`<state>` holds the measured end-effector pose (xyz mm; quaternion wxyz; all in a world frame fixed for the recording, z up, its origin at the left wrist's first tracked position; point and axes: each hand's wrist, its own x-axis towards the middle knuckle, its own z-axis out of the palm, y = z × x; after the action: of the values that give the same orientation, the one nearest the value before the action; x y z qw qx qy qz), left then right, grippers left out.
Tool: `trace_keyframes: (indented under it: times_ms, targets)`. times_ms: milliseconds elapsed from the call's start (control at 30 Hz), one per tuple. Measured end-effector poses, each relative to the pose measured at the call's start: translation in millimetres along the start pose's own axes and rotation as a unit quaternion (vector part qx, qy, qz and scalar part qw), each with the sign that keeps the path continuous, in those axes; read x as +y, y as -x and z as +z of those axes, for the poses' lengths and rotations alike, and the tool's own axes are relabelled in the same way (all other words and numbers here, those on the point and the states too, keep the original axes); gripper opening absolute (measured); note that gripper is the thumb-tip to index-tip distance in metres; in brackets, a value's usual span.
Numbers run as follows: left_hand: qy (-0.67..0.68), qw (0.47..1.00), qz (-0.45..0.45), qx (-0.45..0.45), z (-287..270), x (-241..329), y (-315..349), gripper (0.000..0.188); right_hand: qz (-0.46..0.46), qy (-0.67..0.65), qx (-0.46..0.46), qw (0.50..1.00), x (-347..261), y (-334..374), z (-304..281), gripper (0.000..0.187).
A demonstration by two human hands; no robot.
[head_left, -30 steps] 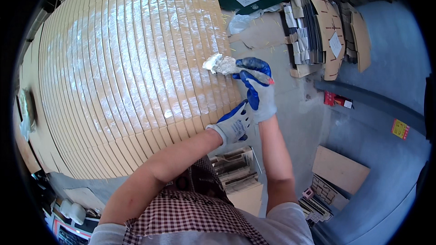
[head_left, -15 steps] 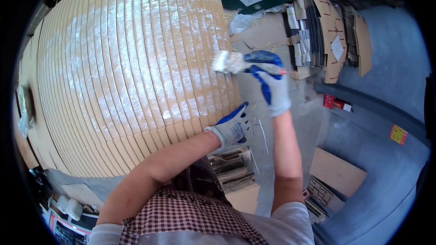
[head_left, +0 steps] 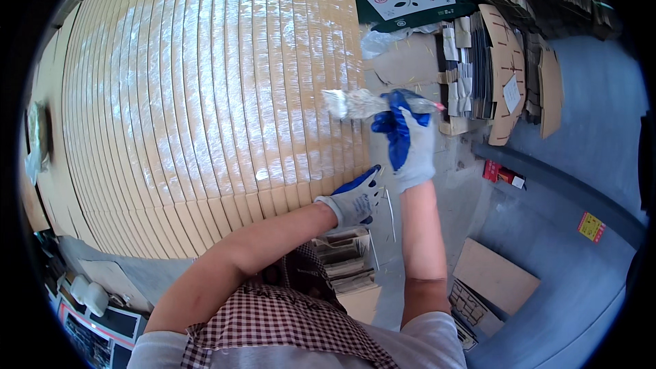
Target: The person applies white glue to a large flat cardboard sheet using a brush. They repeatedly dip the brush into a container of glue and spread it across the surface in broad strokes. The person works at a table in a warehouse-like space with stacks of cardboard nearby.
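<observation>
Gripping brush (head_left: pixel 357 104) in right hand (head_left: pixel 412 138); draw flat over stack (head_left: pixel 205 82), press evenly. Brace left hand (head_left: pixel 357 203) at edge; can't tell its grip.

The grooved cardboard stack (head_left: pixel 219 109) is tan, the bristled brush (head_left: pixel 362 104) whitish, the fabric gloves (head_left: pixel 415 147) grey-and-blue, the cloth apron (head_left: pixel 273 318) maroon-and-white checked.

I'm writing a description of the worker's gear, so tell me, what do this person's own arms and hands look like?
The left hand and right hand wear pale grey knitted-looking gloves with blue coating on the fingers. Small dark print marks the back of the left one. The forearms are bare, below short light-grey sleeves.
</observation>
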<state>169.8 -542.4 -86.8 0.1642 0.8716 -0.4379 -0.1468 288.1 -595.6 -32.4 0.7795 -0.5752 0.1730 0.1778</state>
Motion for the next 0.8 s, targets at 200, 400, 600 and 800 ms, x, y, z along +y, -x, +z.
trace_keyframes:
  times_ms: [200,400,600,800]
  targets:
    - [0.228,0.971,-0.037,0.063,22,3,-4,0.04,-0.062,0.049,0.123,0.989,48,-23,33,0.017]
    - [0.042,0.998,-0.004,-0.054,5,6,-5,0.036,-0.228,0.353,0.156,0.894,24,-27,11,0.022]
    - [-0.019,0.995,-0.014,0.101,24,2,0,0.035,-0.301,0.401,0.04,0.864,23,-15,57,0.027]
    - [-0.013,0.999,0.02,0.049,13,6,-2,0.036,-0.349,0.498,0.186,0.772,3,-78,35,0.026]
